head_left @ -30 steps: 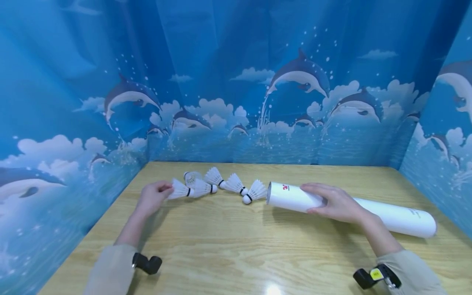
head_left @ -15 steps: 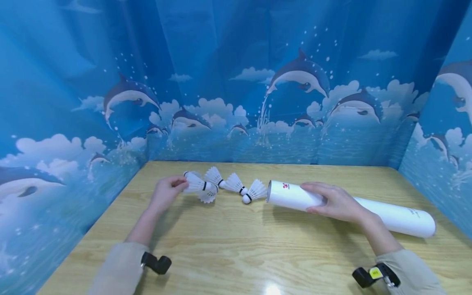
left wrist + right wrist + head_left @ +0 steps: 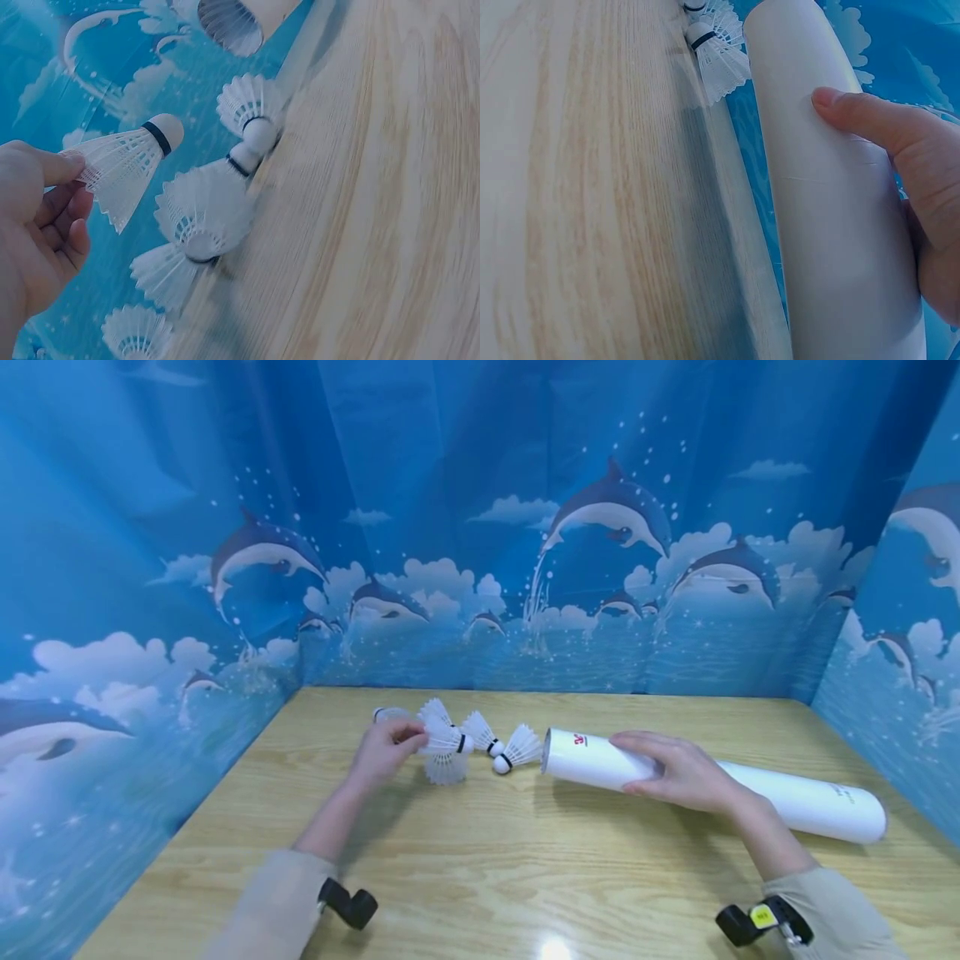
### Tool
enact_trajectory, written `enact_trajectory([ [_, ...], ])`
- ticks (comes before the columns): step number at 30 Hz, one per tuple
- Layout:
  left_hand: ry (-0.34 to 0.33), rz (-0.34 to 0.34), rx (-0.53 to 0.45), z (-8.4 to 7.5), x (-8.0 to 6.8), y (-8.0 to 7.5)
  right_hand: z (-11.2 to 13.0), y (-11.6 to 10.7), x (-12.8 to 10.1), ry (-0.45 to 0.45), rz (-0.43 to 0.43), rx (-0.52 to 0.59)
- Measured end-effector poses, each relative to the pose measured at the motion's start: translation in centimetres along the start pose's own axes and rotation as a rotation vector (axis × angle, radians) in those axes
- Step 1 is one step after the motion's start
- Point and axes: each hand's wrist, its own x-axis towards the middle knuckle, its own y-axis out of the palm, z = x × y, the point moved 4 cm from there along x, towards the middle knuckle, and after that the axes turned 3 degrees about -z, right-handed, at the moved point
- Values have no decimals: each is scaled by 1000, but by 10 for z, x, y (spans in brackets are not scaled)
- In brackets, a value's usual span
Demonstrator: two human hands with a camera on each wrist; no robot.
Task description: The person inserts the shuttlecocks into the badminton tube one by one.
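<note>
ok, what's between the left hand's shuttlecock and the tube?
Two more, lying on the table: the first shuttlecock nearer the left hand, the second shuttlecock by the tube. Head view shows both.

Left sleeve (image 3: 266,906), right sleeve (image 3: 832,914): plain, pale beige. Left wrist camera (image 3: 354,907), right wrist camera (image 3: 738,927): black, compact. Yellow label (image 3: 762,916) on the latter, its dark print too small to read.

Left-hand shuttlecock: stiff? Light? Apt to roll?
The shuttlecock seems fairly stiff: its skirt stands flared although the left hand pinches only its edge. Probably light, given the perforated skirt. Laid on its side and nudged, it would likely roll in an arc, since it tapers.
</note>
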Motion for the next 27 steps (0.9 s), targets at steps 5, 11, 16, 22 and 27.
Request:
enact_trajectory([
  [5, 41, 14, -43, -9, 0, 13, 1, 0, -1, -6, -5, -3],
  [11, 59, 43, -77, -20, 2, 28, 3, -1, -2, -11, -14, -17],
  [16, 85, 56, -88, -27, 2, 41, 4, -1, -1, -12, -14, -16],
  [22, 108, 77, -120, -36, 2, 59, 4, -2, 0, -15, -10, -11],
  [27, 112, 103, -153, -45, 0, 74, 4, -2, 0, -31, -15, -15],
])
